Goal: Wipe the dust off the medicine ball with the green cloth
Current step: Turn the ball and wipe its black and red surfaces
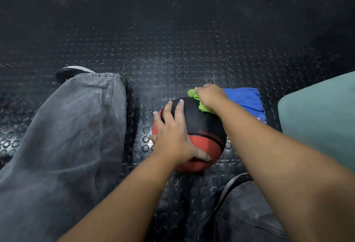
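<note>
The ball (201,126) sits on the floor (172,49) between my knees, slightly right of centre. My left hand (171,136) is laid flat on its near-left side with the fingers (180,107) spread apart and the thumb reaching round the near face, steadying rather than gripping. My right hand (209,95) is on the far-right shoulder of the ball, its fingers curled down over the bunched green cloth (203,107) and pressing it on the surface. To wipe well, I judge I should keep the left palm firm so the sphere cannot roll on the studs. I would then draw the cloth in overlapping arcs from the far side toward me and turn the ball to bring up the covered parts. The ball looks like grained rubber, black on top and red below, split by thin grooves where dust probably lodges, so I would run a cloth edge along them. The cloth is soft and crumpled, bright lime. The floor is dark rubber with raised round studs. A blue cloth (247,99) lies flat just beyond the ball on the right.
</note>
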`<control>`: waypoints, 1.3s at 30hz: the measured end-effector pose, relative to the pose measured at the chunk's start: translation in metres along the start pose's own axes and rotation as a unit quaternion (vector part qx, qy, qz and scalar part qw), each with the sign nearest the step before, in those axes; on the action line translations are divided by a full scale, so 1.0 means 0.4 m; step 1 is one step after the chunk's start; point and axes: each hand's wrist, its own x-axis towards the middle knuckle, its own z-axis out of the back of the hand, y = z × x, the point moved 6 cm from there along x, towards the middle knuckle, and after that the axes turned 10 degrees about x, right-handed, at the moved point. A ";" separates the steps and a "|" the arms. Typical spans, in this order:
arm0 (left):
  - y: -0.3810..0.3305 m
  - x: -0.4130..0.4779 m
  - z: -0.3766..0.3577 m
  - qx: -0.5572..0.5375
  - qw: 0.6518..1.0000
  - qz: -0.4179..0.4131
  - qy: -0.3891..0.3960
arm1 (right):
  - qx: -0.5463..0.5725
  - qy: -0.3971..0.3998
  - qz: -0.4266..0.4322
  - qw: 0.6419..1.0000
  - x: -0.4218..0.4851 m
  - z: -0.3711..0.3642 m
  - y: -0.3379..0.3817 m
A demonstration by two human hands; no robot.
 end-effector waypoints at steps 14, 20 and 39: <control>0.030 -0.058 -0.038 -0.054 0.997 0.011 -0.047 | -0.043 0.075 0.001 0.996 -0.049 -0.008 0.019; 0.030 -0.031 -0.025 -0.052 0.997 0.024 -0.044 | -0.029 0.020 -0.030 0.999 -0.014 -0.011 0.017; 0.203 0.025 0.077 -0.215 0.969 0.114 0.033 | 0.249 -0.045 -0.092 0.963 -0.100 -0.089 -0.359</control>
